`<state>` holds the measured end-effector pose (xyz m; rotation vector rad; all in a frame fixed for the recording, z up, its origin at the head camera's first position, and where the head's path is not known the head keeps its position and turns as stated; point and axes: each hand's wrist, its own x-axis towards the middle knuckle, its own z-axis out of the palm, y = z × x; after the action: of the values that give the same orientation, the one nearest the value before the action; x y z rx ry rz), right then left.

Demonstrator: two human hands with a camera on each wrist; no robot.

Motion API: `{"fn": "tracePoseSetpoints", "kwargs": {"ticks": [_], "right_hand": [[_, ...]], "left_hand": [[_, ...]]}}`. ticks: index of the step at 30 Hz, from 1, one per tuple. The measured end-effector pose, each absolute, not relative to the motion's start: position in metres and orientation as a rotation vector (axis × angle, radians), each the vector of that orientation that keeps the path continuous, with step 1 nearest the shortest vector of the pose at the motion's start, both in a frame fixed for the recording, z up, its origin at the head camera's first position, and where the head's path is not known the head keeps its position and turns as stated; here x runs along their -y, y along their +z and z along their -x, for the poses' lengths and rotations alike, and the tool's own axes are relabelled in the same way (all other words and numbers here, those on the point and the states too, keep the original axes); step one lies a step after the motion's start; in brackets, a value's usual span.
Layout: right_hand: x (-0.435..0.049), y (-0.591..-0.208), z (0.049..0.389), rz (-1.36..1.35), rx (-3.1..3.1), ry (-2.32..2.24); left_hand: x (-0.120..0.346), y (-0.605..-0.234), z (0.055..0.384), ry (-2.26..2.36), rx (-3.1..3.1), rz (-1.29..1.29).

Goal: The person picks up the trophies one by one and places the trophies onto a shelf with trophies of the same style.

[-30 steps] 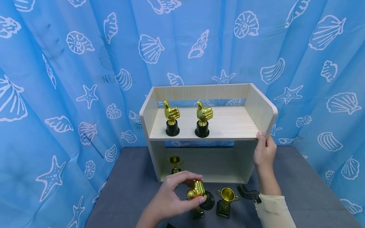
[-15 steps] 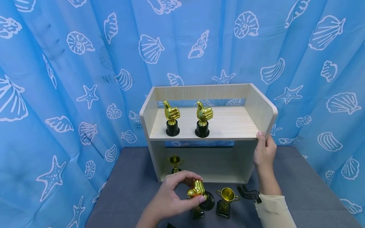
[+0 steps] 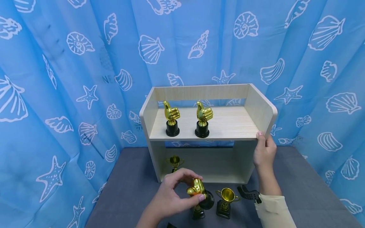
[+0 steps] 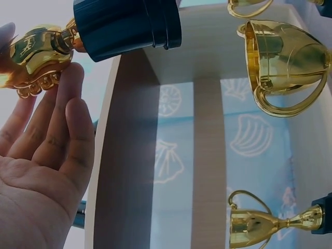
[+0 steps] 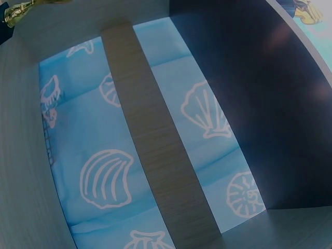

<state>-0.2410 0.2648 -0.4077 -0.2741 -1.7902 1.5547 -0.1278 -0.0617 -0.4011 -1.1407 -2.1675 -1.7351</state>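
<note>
In the head view my left hand (image 3: 172,193) holds a gold thumbs-up trophy (image 3: 196,186) by its gold part, thumb in front and fingers behind. The trophy is tilted, its round black base (image 4: 124,26) pointing right in the head view. My right hand (image 3: 265,153) grips the front edge of the right side panel of a two-tier wooden shelf (image 3: 205,139). Two thumbs-up trophies, a left one (image 3: 172,115) and a middle one (image 3: 203,116), stand upright on the upper tier. Inside the lower tier at left is a gold cup trophy (image 3: 175,161), partly hidden by my left hand.
Another cup trophy (image 3: 227,195) stands on the grey table (image 3: 122,190) before the shelf. A square black base (image 3: 198,214) shows below the held trophy, its upper part hidden. A black strap (image 3: 248,193) is at my right wrist. A blue shell-patterned curtain (image 3: 85,79) hangs behind.
My left hand and the thumbs-up trophy it holds have risen very slightly. The right hand has stayed still on the shelf panel.
</note>
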Motion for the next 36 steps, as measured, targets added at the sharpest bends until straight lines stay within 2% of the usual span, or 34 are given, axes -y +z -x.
{"fn": "tracePoseSetpoints", "kwargs": {"ticks": [36], "right_hand": [[-0.2664,-0.4109,0.2427,0.274,1.808,1.557]], "left_hand": [[0.0613,-0.4048,0.1354,-1.784,2.142,1.068]]}}
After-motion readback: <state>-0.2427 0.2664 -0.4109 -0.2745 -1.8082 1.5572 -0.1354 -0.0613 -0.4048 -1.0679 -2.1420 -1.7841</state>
